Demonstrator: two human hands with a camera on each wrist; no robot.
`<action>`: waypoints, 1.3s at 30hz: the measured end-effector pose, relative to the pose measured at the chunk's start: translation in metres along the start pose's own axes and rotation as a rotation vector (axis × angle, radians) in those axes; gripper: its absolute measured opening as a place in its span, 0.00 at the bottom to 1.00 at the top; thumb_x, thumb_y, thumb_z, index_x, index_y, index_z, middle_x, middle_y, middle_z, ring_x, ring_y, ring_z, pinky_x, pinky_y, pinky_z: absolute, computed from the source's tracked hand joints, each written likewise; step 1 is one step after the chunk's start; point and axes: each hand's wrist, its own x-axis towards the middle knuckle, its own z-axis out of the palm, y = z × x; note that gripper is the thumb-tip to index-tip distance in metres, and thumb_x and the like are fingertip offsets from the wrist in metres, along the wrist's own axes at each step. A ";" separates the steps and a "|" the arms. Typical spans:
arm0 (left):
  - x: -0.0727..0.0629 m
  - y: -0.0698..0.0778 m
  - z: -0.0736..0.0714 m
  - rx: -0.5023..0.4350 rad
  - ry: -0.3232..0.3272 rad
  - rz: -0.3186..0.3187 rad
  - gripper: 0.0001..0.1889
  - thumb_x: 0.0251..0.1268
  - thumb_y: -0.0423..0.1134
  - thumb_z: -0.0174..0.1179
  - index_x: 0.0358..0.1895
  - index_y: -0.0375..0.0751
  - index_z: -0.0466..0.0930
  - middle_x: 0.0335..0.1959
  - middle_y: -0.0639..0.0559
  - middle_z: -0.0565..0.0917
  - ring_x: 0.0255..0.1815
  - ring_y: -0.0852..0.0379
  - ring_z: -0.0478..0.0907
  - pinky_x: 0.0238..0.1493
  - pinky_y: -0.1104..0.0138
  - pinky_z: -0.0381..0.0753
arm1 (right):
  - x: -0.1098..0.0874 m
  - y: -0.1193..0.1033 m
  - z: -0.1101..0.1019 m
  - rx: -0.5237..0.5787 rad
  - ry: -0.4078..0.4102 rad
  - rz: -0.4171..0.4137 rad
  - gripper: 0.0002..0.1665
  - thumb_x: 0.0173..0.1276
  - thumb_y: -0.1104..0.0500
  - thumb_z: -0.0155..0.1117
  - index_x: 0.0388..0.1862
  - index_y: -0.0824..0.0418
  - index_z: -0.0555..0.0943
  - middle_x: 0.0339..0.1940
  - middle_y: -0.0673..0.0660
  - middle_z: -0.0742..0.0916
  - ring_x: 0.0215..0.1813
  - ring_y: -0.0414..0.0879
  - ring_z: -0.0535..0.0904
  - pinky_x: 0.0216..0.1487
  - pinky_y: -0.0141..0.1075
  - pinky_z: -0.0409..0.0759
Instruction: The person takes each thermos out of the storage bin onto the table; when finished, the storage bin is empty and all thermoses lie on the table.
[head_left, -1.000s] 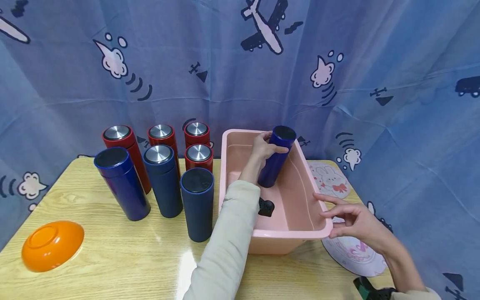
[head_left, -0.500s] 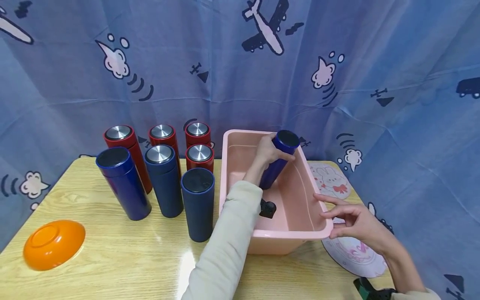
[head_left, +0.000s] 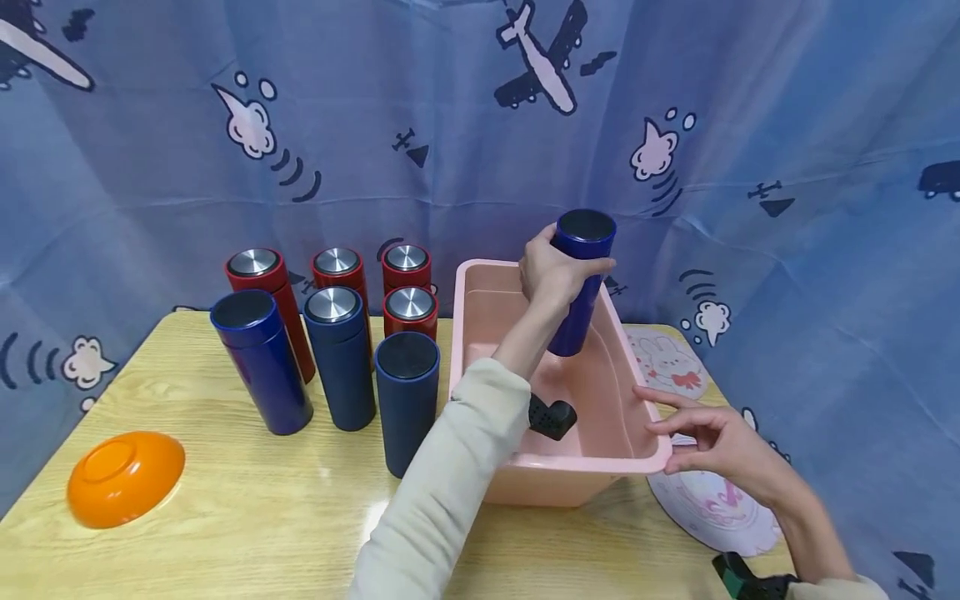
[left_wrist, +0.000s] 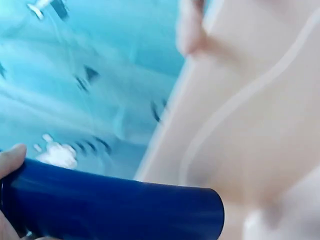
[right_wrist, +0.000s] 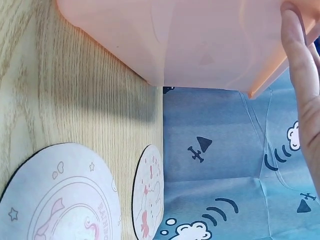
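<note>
My left hand [head_left: 551,271] grips a glossy blue thermos [head_left: 576,312] near its dark top, thumb and fingers around it. The thermos hangs slightly tilted over the pink plastic bin [head_left: 491,321], its lower end inside. The left wrist view shows the same thermos [left_wrist: 115,205] lying across the picture, with its bottom toward the bin wall. At the bin's near right corner, my right hand [head_left: 723,446] holds the rim, fingers on top and thumb lower down. The right wrist view has a finger [right_wrist: 302,65] against the bin's edge.
Left of the bin stand red thermoses [head_left: 296,325] with silver lids, a glossy blue one [head_left: 264,375] and two matte navy ones [head_left: 408,408]. An upturned orange bowl [head_left: 126,479] lies front left. Round printed mats [head_left: 712,512] lie right of the bin. A patterned curtain [head_left: 360,108] hangs behind.
My left hand has raised the blue thermos from low in the bin, moving it up and slightly right. The right hand keeps its place on the rim. The head view has shifted slightly.
</note>
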 end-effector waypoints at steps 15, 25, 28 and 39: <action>-0.048 0.043 -0.030 -0.254 -0.285 0.320 0.34 0.41 0.39 0.78 0.57 0.45 0.77 0.40 0.59 0.83 0.37 0.69 0.78 0.40 0.76 0.77 | 0.001 -0.001 -0.002 0.018 0.002 -0.016 0.20 0.57 0.79 0.63 0.49 0.70 0.82 0.67 0.43 0.74 0.20 0.46 0.60 0.18 0.41 0.61; -0.064 0.040 -0.072 -0.261 -0.405 0.441 0.27 0.49 0.41 0.74 0.54 0.45 0.76 0.40 0.60 0.83 0.38 0.68 0.81 0.43 0.75 0.79 | 0.003 0.002 -0.004 -0.002 0.005 0.014 0.21 0.56 0.79 0.64 0.50 0.70 0.81 0.67 0.42 0.74 0.26 0.39 0.67 0.22 0.37 0.67; -0.068 0.040 -0.087 -0.283 -0.433 0.449 0.26 0.49 0.39 0.74 0.54 0.43 0.76 0.41 0.57 0.83 0.40 0.66 0.82 0.44 0.74 0.80 | 0.004 0.002 -0.004 0.005 -0.011 0.001 0.21 0.56 0.79 0.64 0.50 0.71 0.81 0.68 0.42 0.74 0.24 0.45 0.63 0.22 0.40 0.65; -0.080 0.049 -0.138 -0.343 -0.515 0.513 0.27 0.51 0.31 0.70 0.57 0.37 0.76 0.44 0.52 0.84 0.44 0.57 0.83 0.49 0.65 0.81 | 0.005 0.000 -0.004 -0.058 0.000 0.021 0.21 0.55 0.79 0.65 0.49 0.70 0.82 0.68 0.41 0.74 0.58 0.31 0.73 0.35 0.27 0.77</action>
